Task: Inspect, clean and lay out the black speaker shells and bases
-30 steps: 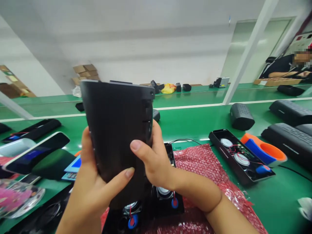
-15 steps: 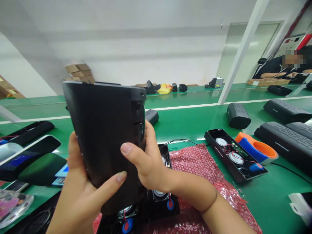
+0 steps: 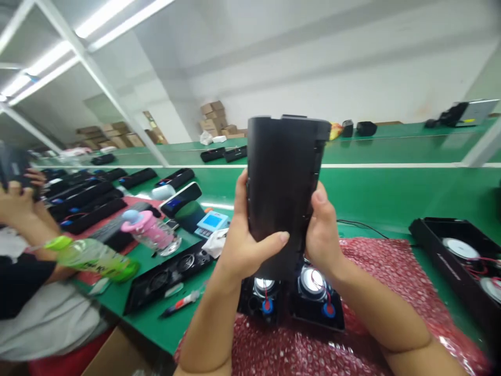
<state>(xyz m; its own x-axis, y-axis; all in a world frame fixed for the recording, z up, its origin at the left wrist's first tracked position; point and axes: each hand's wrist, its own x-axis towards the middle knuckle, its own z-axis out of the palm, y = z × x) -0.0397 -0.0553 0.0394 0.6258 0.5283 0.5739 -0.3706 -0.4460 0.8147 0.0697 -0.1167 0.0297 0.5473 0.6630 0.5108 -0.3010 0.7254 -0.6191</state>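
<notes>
A black plastic speaker casing (image 3: 284, 177) stands upright in front of me, raised above the table. My left hand (image 3: 248, 237) grips its left side, the thumb lying across the near face. On the right edge, my right hand (image 3: 324, 235) is closed with its thumb pointing up. The fingers behind the casing are hidden. Below it, two open speaker shells (image 3: 317, 317) lie on red bubble wrap (image 3: 282, 352), showing round drivers, red wires and blue-and-red round parts. The casing covers their far ends.
To the right lies an open speaker shell (image 3: 434, 256). At left are a black panel (image 3: 144, 292), a syringe-like tube (image 3: 182, 303), a green bottle (image 3: 94, 258), a pink cup (image 3: 151, 230) and a phone (image 3: 183, 198). A co-worker's arm (image 3: 23, 209) is at far left.
My view has swung left, bringing the co-worker and more open shells into sight. The casing stays in both hands and appears straighter and farther away. My right thumb has moved to its edge.
</notes>
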